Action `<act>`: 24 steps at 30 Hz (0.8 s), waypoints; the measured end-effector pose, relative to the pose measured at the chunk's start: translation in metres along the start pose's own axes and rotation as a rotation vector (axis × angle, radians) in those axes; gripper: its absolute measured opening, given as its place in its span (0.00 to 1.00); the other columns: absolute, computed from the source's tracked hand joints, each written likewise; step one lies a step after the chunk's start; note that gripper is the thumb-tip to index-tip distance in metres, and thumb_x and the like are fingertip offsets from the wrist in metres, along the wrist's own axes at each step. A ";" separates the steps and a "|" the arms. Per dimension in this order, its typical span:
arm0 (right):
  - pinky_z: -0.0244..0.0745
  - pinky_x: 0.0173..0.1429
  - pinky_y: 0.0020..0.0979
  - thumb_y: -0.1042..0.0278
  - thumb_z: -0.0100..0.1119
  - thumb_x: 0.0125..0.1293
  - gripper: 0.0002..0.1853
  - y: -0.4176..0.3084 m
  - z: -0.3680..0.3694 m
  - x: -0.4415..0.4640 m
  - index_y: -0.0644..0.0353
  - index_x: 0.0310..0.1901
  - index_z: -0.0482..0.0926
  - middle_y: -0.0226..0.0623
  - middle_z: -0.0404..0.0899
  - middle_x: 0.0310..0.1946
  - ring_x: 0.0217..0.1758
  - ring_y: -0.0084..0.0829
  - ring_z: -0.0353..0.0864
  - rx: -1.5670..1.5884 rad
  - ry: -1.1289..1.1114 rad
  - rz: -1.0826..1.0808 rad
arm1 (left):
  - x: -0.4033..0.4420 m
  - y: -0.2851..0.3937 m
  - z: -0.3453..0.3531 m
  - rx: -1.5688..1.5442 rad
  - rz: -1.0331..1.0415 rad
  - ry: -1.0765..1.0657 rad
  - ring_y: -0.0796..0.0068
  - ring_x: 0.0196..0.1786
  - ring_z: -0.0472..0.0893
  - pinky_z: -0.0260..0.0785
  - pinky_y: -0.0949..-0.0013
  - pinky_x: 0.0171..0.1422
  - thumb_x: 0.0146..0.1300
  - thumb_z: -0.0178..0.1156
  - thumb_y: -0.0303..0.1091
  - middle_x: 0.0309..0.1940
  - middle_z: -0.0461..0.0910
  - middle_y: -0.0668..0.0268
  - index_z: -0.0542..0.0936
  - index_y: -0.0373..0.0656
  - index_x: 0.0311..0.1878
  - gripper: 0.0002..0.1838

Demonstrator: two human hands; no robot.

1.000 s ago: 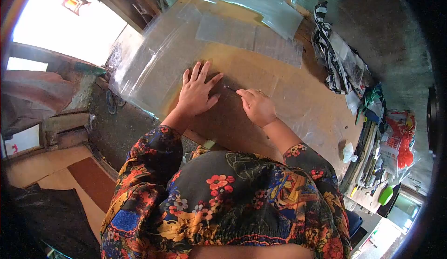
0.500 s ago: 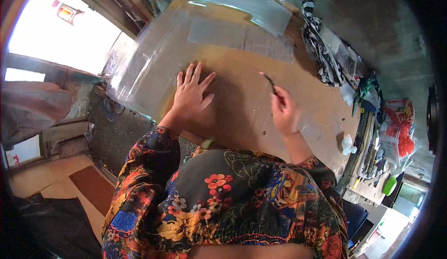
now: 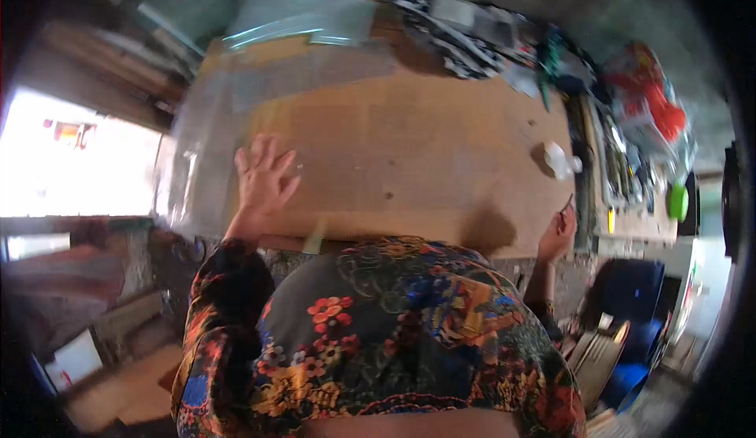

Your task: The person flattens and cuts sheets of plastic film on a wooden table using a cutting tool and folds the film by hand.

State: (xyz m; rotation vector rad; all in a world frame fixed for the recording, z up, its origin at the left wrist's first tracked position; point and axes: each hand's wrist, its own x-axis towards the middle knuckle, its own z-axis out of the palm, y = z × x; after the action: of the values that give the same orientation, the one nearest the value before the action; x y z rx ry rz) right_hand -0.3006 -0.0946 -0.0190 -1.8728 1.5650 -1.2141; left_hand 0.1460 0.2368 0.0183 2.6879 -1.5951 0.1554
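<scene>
While the left hand [image 3: 266,182] is palm-down towards the left end of the wooden surface [image 3: 441,139], fingers spread and not gripping anything, the right hand [image 3: 557,235] is by its front right corner in the head view, fingers curled shut on a thin dark tool [image 3: 568,204], kinda blurry. Crumpled white plastic [image 3: 557,161] sits near the surface's right edge, and a black-and-white striped bag [image 3: 465,50] is along its back.

plastic sheet [image 3: 203,135] on tabletop [image 3: 449,142], left — tools [image 3: 628,172] beyond, right
</scene>
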 end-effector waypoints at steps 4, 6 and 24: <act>0.72 0.43 0.31 0.73 0.55 0.57 0.14 0.068 -0.025 0.007 0.57 0.46 0.75 0.40 0.76 0.40 0.39 0.34 0.77 -0.361 0.042 -0.046 | -0.004 0.023 0.002 -0.062 0.113 0.207 0.54 0.68 0.52 0.38 0.39 0.66 0.48 0.59 0.46 0.65 0.56 0.57 0.72 0.50 0.55 0.29; 0.71 0.46 0.39 0.70 0.54 0.56 0.13 0.067 -0.029 0.012 0.56 0.45 0.75 0.41 0.76 0.40 0.43 0.45 0.74 -0.504 0.022 -0.171 | -0.006 0.051 -0.001 -0.163 0.244 0.060 0.55 0.67 0.53 0.41 0.42 0.66 0.47 0.59 0.45 0.63 0.58 0.57 0.73 0.48 0.53 0.27; 0.68 0.50 0.41 0.64 0.59 0.53 0.18 0.057 -0.024 0.040 0.56 0.46 0.73 0.49 0.68 0.45 0.49 0.47 0.69 -0.623 -0.094 0.072 | 0.040 0.086 0.014 -0.095 0.203 0.371 0.62 0.32 0.75 0.68 0.59 0.34 0.52 0.54 0.35 0.27 0.73 0.66 0.71 0.48 0.32 0.05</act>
State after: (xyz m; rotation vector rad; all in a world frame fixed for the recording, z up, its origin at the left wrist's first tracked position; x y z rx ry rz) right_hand -0.3533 -0.1433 -0.0355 -2.1630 2.0993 -0.6276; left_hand 0.0903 0.1598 0.0050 2.2534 -1.6965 0.5308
